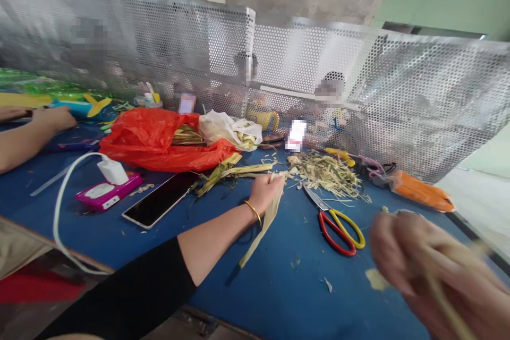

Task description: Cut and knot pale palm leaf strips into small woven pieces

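Observation:
My left hand [266, 194], with a gold bangle at the wrist, is closed around a pale dried leaf strip [261, 228]. The strip's long end hangs down toward the tabletop. At the far right my right hand [422, 265] is raised close to the camera and blurred by motion. Its fingers are curled around a narrow pale strip [444, 303] that trails downward. Between the hands lie scissors [332, 226] with one red and one yellow handle, blades partly apart. Just beyond them is a heap of shredded leaf scraps [329, 172].
A phone [161, 202], a purple power strip [109, 191] with a white charger, and a red plastic bag [147, 141] lie leftward. An orange packet [422, 190] sits right. A perforated metal screen [223, 58] stands behind. Another person's arm [30, 135] reaches in at left.

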Available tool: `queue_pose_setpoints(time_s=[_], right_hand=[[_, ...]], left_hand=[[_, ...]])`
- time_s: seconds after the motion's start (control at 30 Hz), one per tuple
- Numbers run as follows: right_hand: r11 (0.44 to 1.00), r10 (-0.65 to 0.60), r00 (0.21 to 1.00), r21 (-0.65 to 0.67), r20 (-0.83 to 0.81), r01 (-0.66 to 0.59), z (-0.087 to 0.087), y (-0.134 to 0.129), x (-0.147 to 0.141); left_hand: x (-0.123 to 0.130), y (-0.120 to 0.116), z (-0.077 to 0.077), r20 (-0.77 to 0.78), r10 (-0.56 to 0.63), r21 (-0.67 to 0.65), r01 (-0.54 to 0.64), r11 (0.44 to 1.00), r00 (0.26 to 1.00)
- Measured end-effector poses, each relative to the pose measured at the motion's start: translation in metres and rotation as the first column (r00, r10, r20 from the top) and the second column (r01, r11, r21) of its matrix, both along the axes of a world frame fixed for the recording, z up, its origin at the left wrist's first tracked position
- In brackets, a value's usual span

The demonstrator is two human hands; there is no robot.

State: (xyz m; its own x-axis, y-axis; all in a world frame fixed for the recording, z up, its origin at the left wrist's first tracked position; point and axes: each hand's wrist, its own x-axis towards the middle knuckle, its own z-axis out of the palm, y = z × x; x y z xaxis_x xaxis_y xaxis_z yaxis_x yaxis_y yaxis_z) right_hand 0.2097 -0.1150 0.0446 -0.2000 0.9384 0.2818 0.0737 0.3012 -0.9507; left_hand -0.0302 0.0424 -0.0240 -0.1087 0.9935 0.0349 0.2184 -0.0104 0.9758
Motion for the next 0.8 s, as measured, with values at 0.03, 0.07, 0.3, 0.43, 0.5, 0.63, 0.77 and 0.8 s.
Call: queue_pose_setpoints(time_s=[0.03, 0.07, 0.3, 0.43, 0.5, 0.63, 0.77, 0.8], right_hand=[[0.997, 0.005, 1.0, -0.082, -0.017, -0.006, 0.004, 0.015, -0.017], [0.99, -0.009, 0.999, -0.142, -0.045, 0.003, 0.006, 0.029, -0.033], [0.944, -0.231, 0.972, -0.233, 0.046, 0.235, -0.027, 0.08, -0.063], [0.926, -0.243, 0.97, -0.296, 0.004, 0.234, -0.035, 0.081, -0.062], [0.919, -0.235, 0.972, -0.331, -0.023, 0.215, -0.037, 0.08, -0.066], [0.922, -0.237, 0.971, -0.32, -0.023, 0.218, -0.042, 0.08, -0.072], [0.921, -0.316, 0.949, -0.24, 0.005, 0.308, -0.048, 0.082, -0.071], [0.919, -0.329, 0.944, -0.225, 0.007, 0.323, -0.048, 0.082, -0.069]], left_hand=[[0.006, -0.007, 0.001, 0.036, -0.061, -0.026, 0.062, 0.998, 0.997], [0.011, -0.014, 0.002, 0.066, -0.113, -0.045, 0.116, 0.992, 0.991], [0.026, -0.043, 0.005, 0.449, -0.261, -0.104, 0.34, 0.935, 0.855], [0.028, -0.044, 0.003, 0.488, -0.259, -0.092, 0.344, 0.934, 0.834], [0.03, -0.046, 0.003, 0.505, -0.258, -0.098, 0.351, 0.931, 0.824], [0.033, -0.052, 0.004, 0.469, -0.293, -0.085, 0.372, 0.924, 0.833], [0.032, -0.054, 0.006, 0.379, -0.304, -0.081, 0.358, 0.93, 0.874], [0.032, -0.053, 0.006, 0.38, -0.304, -0.065, 0.353, 0.933, 0.874]])
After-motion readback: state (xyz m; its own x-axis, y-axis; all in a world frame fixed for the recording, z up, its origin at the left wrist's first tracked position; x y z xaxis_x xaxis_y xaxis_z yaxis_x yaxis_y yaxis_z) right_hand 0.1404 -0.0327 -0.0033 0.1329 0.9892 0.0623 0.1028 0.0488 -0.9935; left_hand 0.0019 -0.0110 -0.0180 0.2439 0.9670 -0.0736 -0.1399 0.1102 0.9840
